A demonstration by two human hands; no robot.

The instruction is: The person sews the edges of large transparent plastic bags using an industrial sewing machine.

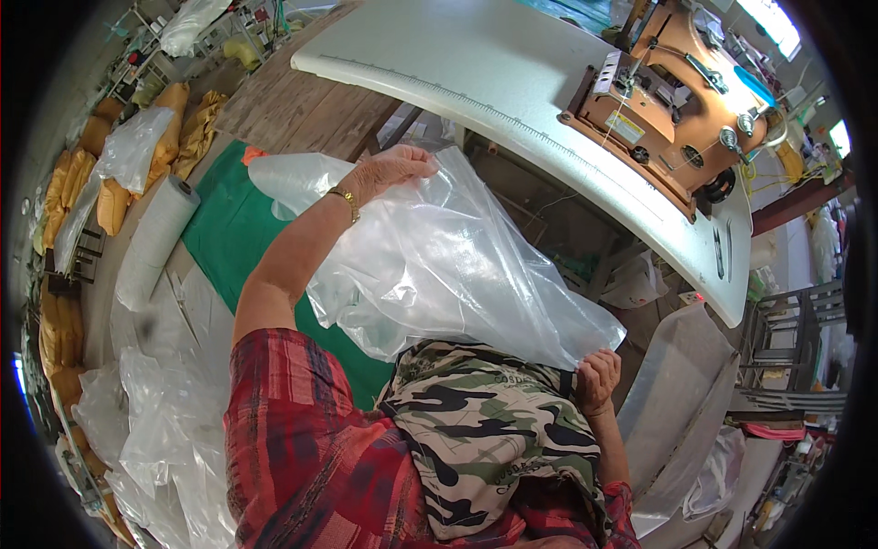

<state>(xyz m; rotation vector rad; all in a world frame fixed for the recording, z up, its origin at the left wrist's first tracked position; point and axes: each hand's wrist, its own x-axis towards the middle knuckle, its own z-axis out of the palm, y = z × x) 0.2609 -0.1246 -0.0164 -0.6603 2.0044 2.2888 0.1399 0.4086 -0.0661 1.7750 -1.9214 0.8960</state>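
Observation:
A large sheet of clear plastic film [430,265] is spread across my lap, creased and shiny. My left hand [393,172], with a gold watch on the wrist, is closed on its far edge. Lower right, my right hand [598,377] pinches the near right corner, so the edge between the hands runs fairly straight. The film's left end lies over a green cloth [224,215]. Camouflage fabric [494,421] covers my lap below the film.
A white sewing table [439,55] with an orange-brown sewing machine [672,110] curves across the far side. Dark snips [720,252] lie near its right end. At left are a wooden board [293,110], a white roll [157,238] and heaped plastic [174,430]. A translucent sheet [677,393] hangs at right.

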